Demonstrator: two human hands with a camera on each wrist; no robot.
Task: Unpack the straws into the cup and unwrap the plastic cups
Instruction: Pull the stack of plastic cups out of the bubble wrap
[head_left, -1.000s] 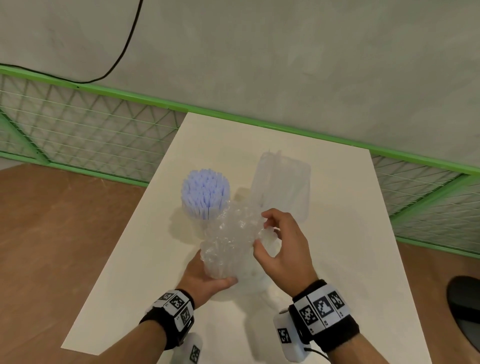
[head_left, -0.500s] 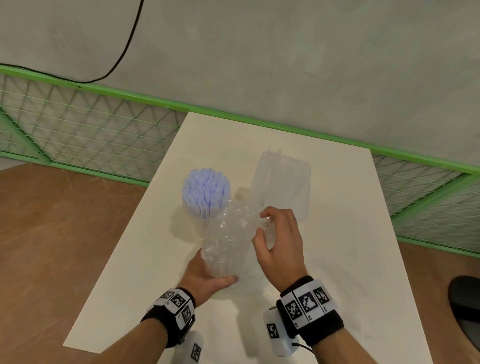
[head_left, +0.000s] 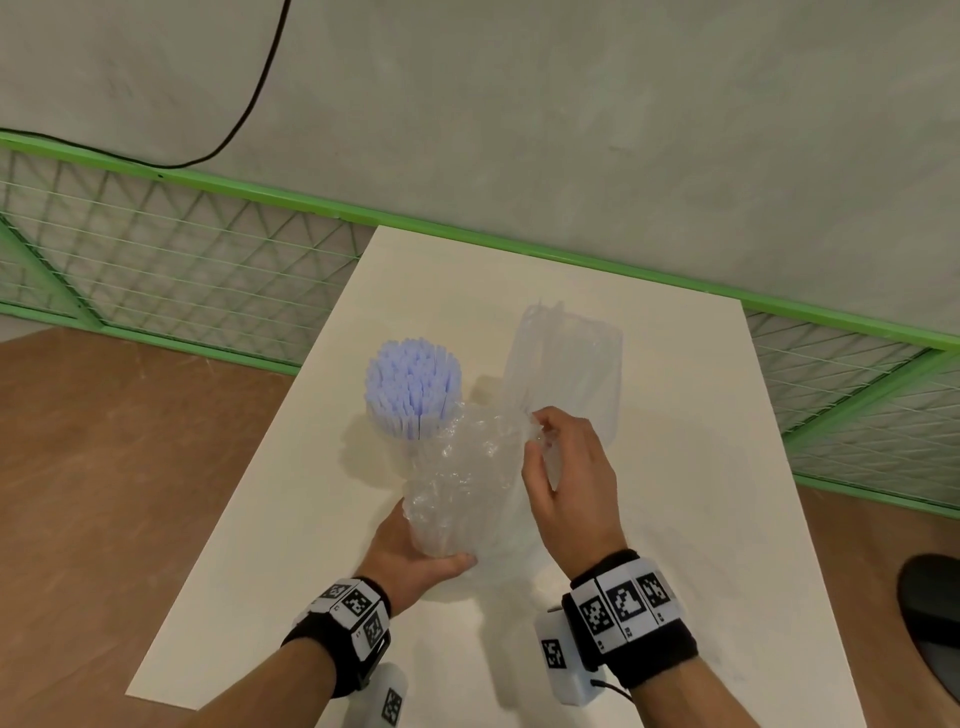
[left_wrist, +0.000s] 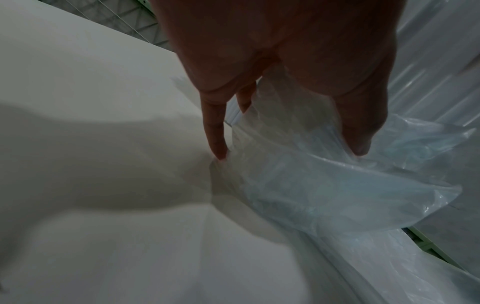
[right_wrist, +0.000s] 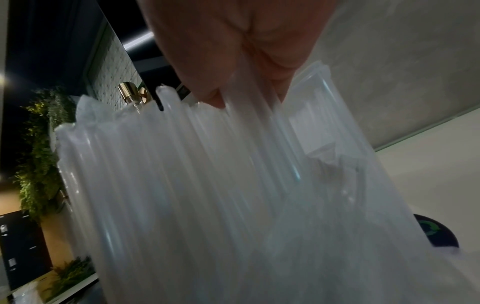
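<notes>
A stack of clear plastic cups in a crinkled clear wrapper (head_left: 462, 483) stands on the white table (head_left: 701, 467). My left hand (head_left: 415, 556) grips the base of the wrapped stack, thumb in front; the left wrist view shows its fingers (left_wrist: 218, 131) against the wrapper (left_wrist: 337, 181). My right hand (head_left: 566, 467) pinches the wrapper's top edge, and its fingers (right_wrist: 207, 94) sit over the bunched plastic (right_wrist: 207, 195). A cup full of pale blue straws (head_left: 413, 387) stands just behind, to the left.
An empty clear plastic package (head_left: 566, 374) stands upright behind my right hand. A green wire fence (head_left: 182, 270) runs behind the table, with a grey wall above. Brown floor lies on both sides; a dark object (head_left: 935, 608) sits at the right edge.
My right hand has shifted slightly toward the far side along the wrapper's top, fingers closing on the plastic. The left hand and the wrapped stack have stayed put.
</notes>
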